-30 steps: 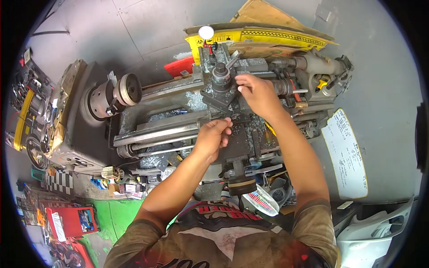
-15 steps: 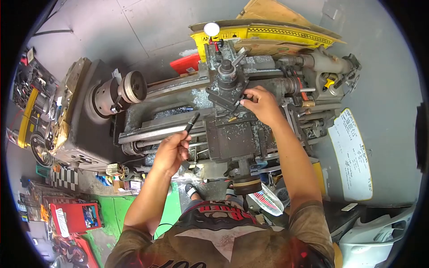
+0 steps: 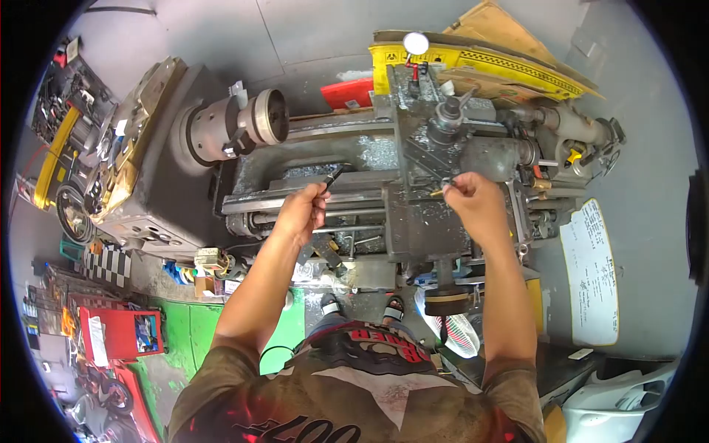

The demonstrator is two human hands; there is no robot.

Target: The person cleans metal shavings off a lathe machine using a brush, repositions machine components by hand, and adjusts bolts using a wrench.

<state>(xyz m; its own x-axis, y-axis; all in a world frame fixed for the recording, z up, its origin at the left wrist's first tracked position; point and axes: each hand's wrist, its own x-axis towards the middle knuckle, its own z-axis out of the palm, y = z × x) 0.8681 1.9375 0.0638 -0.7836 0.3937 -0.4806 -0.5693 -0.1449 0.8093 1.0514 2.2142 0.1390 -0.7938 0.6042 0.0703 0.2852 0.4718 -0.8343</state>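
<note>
My left hand (image 3: 299, 210) is closed around the lower end of a slim black bar (image 3: 336, 177), which points up and to the right over the lathe bed. My right hand (image 3: 476, 207) is over the carriage, thumb and fingers pinched on a small shiny metal piece (image 3: 447, 182) too tiny to name. Just beyond those fingertips is the tool post (image 3: 447, 122) with its lever, above a dark square block (image 3: 427, 157). A small brass-coloured piece (image 3: 436, 193) lies beside my right fingertips. Metal chips lie about the cross slide (image 3: 421, 229).
At left the lathe chuck (image 3: 214, 133) carries a round metal part (image 3: 271, 117). A dial gauge (image 3: 416, 44) stands behind the carriage, before yellow cardboard (image 3: 509, 66). The tailstock (image 3: 569, 122) is at right. A handwheel (image 3: 447, 301) juts toward my body.
My view has shifted, so the lathe sits further right in it. My right hand has drawn back from the tool post block toward me, pinching the small piece. The left hand still holds the bar.
</note>
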